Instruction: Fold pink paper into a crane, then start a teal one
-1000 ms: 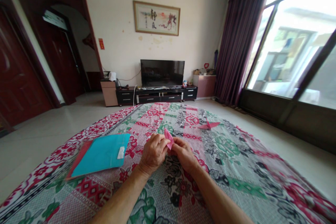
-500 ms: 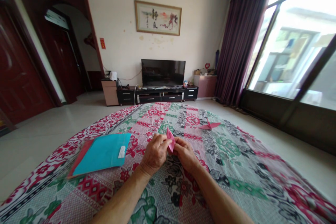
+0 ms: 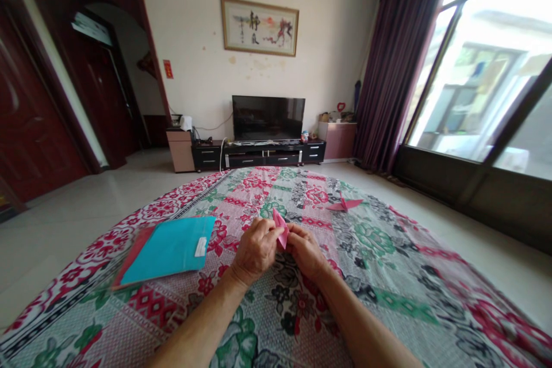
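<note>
A small piece of folded pink paper (image 3: 280, 229), pointed at its top and bottom, is held up between my two hands over the middle of the table. My left hand (image 3: 259, 246) pinches it from the left, thumb lying across its face. From the other side, the fingers of my right hand (image 3: 305, 250) are closed on its right edge; their tips are partly hidden. Farther off to the right, a folded pink paper crane (image 3: 345, 203) with spread wings rests on the cloth.
A flowered cloth (image 3: 375, 241) covers the round table. To the left lies a packet of blue and red paper (image 3: 170, 250) in a clear sleeve with a white label. Beyond the table stand a television (image 3: 268, 119) and a low black cabinet (image 3: 245, 159).
Both hands keep their hold on the folded paper, which has turned very slightly. The view has shifted a little; the crane and packet stay where they were.
</note>
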Tool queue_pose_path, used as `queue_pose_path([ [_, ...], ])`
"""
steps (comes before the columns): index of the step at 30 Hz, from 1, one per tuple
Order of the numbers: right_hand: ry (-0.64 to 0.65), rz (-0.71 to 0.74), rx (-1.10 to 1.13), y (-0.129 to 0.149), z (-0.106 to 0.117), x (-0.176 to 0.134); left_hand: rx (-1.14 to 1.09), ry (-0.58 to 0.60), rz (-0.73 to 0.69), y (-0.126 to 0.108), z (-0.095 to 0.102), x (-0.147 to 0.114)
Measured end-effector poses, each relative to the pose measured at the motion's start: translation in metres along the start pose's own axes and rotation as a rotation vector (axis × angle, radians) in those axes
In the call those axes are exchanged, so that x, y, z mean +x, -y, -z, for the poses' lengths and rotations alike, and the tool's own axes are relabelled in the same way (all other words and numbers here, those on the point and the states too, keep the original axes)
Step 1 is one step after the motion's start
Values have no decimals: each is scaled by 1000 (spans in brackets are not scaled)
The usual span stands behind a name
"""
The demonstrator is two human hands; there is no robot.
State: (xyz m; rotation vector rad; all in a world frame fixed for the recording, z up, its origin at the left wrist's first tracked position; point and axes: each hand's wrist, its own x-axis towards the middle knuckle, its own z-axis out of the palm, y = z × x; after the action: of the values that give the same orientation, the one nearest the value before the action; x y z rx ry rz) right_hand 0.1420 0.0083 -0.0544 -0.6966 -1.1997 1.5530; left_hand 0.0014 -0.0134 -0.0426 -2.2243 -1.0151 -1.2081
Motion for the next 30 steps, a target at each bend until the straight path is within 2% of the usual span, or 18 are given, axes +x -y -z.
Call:
queue_pose_path([
  [8,5,16,16,-1,0,0,-42,40,32,-1,2,-2],
  [12,-3,43,30,-1,0,-1,-64,0,100,-4,2,0],
  [16,-35,95,-8,-2,0,0,-164,-93,296,-5,-4,0],
  [20,-160,175,-97,-3,-1,2,-412,-154,713,-6,-11,1],
  [23,-257,240,-178,-4,0,5,-572,-111,934,-6,-14,3],
  [26,-308,293,-261,-6,2,7,-677,3,958,-7,-17,2],
  [30,-292,366,-410,-5,0,6,-764,2,896,-5,-22,0],
])
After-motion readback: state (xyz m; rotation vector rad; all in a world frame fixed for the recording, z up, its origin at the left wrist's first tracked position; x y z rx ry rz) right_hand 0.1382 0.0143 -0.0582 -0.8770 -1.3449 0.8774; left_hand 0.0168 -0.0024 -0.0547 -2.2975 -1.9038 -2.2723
